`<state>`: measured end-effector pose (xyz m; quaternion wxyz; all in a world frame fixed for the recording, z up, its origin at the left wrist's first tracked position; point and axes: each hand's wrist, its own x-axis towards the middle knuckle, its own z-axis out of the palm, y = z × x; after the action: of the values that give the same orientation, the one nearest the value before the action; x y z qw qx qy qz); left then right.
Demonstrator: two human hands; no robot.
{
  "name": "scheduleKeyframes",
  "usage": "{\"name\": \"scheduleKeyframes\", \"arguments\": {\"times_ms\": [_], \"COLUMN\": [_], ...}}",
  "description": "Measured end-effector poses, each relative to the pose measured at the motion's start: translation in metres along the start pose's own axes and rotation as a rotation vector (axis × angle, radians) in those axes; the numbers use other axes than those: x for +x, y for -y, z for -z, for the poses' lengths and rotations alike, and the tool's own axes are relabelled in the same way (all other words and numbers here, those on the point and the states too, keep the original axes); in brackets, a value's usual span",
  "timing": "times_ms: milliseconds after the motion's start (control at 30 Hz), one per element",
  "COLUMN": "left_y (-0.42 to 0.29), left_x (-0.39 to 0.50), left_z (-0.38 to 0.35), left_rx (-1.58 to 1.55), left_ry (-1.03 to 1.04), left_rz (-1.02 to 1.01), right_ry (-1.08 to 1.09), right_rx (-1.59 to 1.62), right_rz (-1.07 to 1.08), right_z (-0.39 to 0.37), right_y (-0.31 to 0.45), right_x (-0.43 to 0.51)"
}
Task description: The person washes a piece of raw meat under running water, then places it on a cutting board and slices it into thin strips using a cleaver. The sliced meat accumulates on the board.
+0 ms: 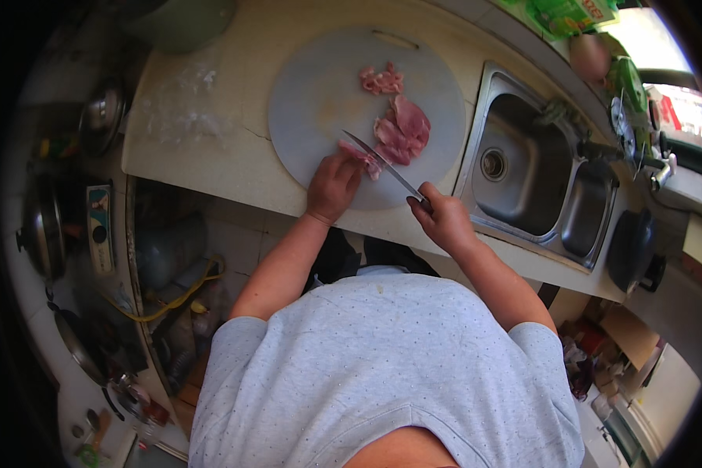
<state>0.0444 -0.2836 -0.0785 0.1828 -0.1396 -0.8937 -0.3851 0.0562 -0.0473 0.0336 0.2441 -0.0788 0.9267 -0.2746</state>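
Note:
My right hand is closed round the dark handle of a kitchen knife, whose blade points up and to the left over the near part of a round cutting board. Beneath and beside the blade lies a small strip of raw meat. The fingers of my left hand rest on this strip at its near left side. Just right of the blade is a larger piece of raw meat. Farther back on the board sits a small pile of cut meat pieces.
A two-bowl steel sink is set into the counter on the right. Crumpled clear plastic lies left of the board, with a pale green container behind it. A black pan stands beyond the sink.

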Motion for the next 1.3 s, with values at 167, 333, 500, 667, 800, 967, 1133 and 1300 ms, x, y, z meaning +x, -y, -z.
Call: {"name": "scheduleKeyframes", "arguments": {"times_ms": [167, 333, 500, 667, 800, 967, 1133, 1300], "left_y": [-0.011, 0.005, 0.033, 0.010, 0.014, 0.031, 0.045, 0.068], "left_x": [0.021, 0.034, 0.021, 0.039, 0.060, 0.079, 0.104, 0.066], "left_z": [0.005, 0.026, 0.047, 0.039, 0.034, 0.061, 0.078, 0.075], "left_rx": [-0.010, -0.025, 0.054, 0.128, 0.047, -0.232, 0.058, -0.094], "left_ry": [0.045, 0.250, 0.183, 0.231, 0.437, 0.772, 0.722, 0.689], "left_rz": [0.120, 0.030, -0.051, -0.068, 0.089, 0.508, 0.647, 0.583], "right_ry": [0.006, -0.019, -0.030, -0.082, -0.096, -0.095, -0.046, -0.007], "right_rx": [0.013, 0.128, 0.145, 0.221, 0.274, 0.336, 0.313, 0.221], "right_rz": [-0.093, -0.189, -0.188, -0.190, -0.190, -0.187, -0.197, -0.138], "right_z": [0.002, -0.001, -0.009, -0.017, -0.013, -0.013, -0.020, -0.019], "right_y": [-0.007, -0.010, -0.008, -0.010, -0.010, -0.011, -0.009, -0.003], "right_x": [0.004, -0.002, -0.007, -0.009, -0.008, -0.011, -0.013, -0.011]}}
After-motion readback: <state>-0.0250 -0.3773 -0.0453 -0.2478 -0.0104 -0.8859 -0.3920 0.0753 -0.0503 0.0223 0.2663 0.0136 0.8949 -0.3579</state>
